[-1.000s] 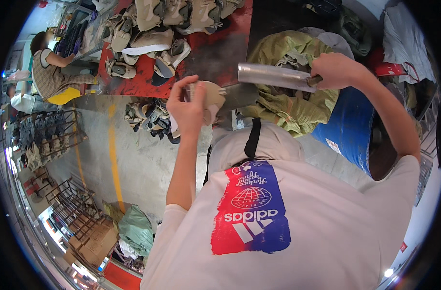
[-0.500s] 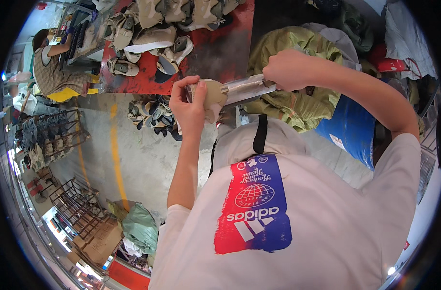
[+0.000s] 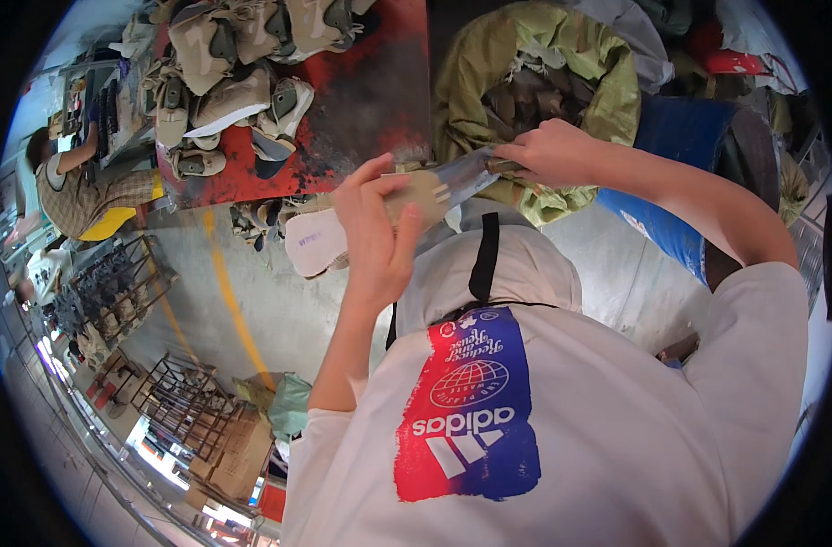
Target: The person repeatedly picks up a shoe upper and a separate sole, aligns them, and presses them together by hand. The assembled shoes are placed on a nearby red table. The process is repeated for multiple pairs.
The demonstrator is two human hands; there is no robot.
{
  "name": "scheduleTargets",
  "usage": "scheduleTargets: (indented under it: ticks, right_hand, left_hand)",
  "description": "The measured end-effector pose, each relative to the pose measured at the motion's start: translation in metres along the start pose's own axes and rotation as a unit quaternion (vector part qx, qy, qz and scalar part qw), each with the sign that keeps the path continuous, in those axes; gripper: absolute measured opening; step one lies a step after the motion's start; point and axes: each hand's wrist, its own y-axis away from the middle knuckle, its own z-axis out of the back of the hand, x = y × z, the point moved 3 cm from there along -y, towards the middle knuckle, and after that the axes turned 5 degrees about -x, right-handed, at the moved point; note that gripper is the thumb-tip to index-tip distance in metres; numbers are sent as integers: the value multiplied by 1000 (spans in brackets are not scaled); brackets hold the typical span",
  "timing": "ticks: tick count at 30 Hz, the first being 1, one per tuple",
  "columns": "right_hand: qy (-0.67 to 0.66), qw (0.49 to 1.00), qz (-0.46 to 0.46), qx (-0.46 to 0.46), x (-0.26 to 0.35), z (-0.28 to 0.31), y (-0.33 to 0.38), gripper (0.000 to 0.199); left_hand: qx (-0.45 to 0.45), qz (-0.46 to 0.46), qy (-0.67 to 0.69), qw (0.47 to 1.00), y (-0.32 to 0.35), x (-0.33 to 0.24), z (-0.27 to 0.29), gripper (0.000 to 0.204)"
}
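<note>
Your left hand (image 3: 376, 242) grips shoe (image 3: 418, 193), apparently bracing it. Right hand (image 3: 554, 151) grips metal tool (image 3: 466, 171), off bench's (image 3: 370, 111) near-right corner.

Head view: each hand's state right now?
Left hand: closed, holding a beige shoe.
Right hand: closed, holding a silvery metal tool by its end.

Head-worn fisheye, left of a pair, looking steeply down.
It sits close above the white T-shirt (image 3: 626, 401) and faces past the left hand (image 3: 378, 239) and right hand (image 3: 545, 153) toward the farther red tabletop (image 3: 348, 105); straight edges bow outward.
</note>
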Motion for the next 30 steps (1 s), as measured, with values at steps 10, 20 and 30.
scheduleTargets:
  ticks: [10,20,30]
  right_hand:
    - [-215,975,40,-51,-46,-197,-76,41]
    - [-185,958,-131,-175,-32,-236,-76,32]
    - [-200,946,-234,102,-59,-312,-90,40]
  left_hand:
    - [38,-38,-320,946,-9,-13,-85,36]
    - [77,-47,-324,942,-47,-13,-117,43]
    - [154,-90,-344,922,-26,-5,-132,37]
